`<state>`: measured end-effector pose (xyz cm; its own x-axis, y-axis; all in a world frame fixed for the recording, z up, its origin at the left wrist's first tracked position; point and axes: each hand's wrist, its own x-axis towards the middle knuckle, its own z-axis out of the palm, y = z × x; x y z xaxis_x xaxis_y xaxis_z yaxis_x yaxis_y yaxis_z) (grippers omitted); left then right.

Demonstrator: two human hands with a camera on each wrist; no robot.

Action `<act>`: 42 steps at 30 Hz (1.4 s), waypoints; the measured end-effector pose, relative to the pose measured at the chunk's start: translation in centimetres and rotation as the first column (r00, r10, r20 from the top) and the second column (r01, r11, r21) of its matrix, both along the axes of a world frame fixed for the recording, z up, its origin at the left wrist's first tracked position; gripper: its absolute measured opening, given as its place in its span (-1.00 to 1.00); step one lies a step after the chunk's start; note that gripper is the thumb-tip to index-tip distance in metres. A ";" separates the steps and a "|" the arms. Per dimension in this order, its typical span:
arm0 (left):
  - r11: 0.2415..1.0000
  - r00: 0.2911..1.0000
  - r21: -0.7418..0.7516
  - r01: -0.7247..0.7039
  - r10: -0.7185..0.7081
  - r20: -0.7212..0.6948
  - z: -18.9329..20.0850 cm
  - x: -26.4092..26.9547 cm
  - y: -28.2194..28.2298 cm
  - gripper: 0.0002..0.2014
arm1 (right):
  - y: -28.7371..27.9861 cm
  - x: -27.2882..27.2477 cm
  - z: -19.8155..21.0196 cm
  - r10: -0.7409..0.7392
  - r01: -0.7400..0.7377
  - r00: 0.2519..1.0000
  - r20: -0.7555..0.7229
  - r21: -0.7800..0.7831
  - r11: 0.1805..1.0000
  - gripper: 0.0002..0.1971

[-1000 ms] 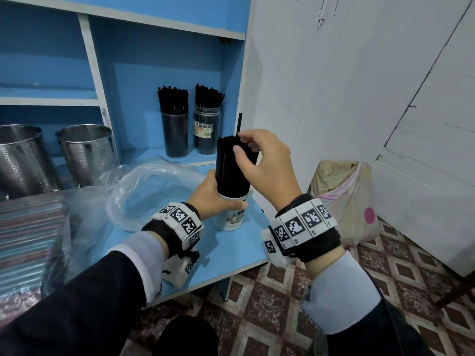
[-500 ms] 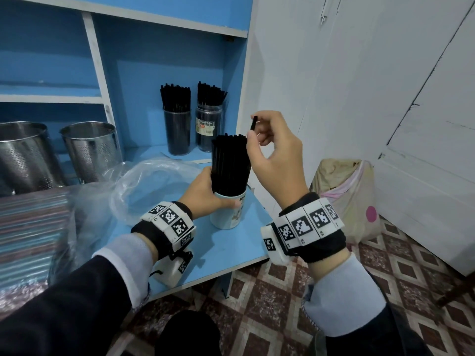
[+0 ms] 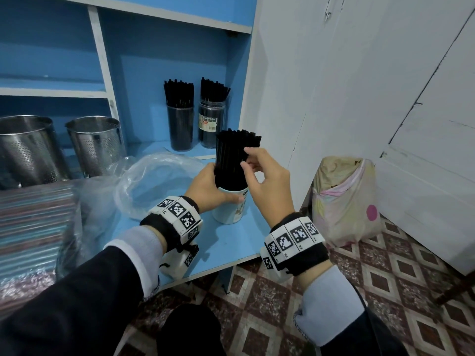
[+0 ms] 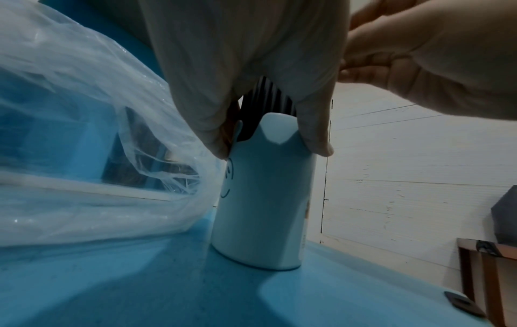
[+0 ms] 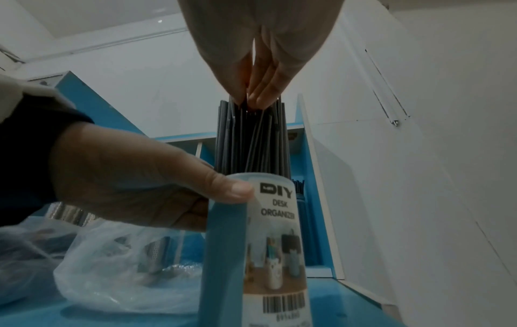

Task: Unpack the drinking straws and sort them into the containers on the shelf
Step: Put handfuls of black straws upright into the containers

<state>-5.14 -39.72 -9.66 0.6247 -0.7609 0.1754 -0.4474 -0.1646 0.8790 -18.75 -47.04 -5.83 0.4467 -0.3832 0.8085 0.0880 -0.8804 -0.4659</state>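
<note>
Steadying the pale blue cup (image 3: 230, 209), nearly packed with black straws (image 3: 235, 155), left hand (image 3: 208, 188) grips it; right hand (image 3: 267, 181) pinches straw tops (two jars (image 3: 195, 124) behind already full).

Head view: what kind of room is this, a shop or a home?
Probably a café or shop storeroom, though I can't be sure: blue shelving holds jars of black straws, perforated steel bins stand alongside, and a patterned tile floor.

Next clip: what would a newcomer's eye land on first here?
Front and centre, a pale blue cup crammed with black straws stands on the blue shelf; the left hand grips it and the right hand fingers the straws. Behind stand two more straw-filled jars, with crumpled clear plastic to the left.
</note>
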 end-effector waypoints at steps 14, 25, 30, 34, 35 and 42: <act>0.999 0.999 -0.044 0.012 -0.013 -0.036 -0.8 -0.3 0.7 -0.18 | -1.1 0.7 0.4 -0.032 0.025 0.998 -0.054 -0.120 0.992 -0.66; 0.998 0.997 -0.025 0.055 -0.056 -0.048 -0.8 0.4 0.8 -0.21 | -2.5 0.7 -0.2 0.011 -0.012 0.998 -0.058 -0.015 1.000 -0.37; 0.997 0.995 0.007 0.082 -0.082 -0.057 -0.6 0.8 0.8 -0.21 | -3.8 1.2 -0.7 0.015 -0.016 0.993 -0.117 -0.010 1.000 -0.43; 0.996 0.995 0.011 0.084 -0.083 -0.064 -0.5 0.8 0.8 -0.20 | -4.2 1.3 -0.4 0.054 -0.054 0.995 -0.086 0.003 0.999 -0.46; 0.996 0.994 0.012 0.087 -0.086 -0.062 -0.4 0.9 0.9 -0.20 | -4.4 1.2 -0.4 0.063 -0.062 0.993 -0.098 0.011 0.998 -0.43; 0.989 0.988 0.053 0.137 -0.133 -0.073 0.4 1.5 1.9 -0.28 | -6.2 1.0 -2.0 0.280 -0.124 0.876 -0.393 0.377 0.918 0.27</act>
<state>-3.66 -37.87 -9.23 0.5245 -0.8468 0.0887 -0.4076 -0.1582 0.8994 -17.76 -53.22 -7.78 0.8159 -0.4538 0.3582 -0.0307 -0.6527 -0.7570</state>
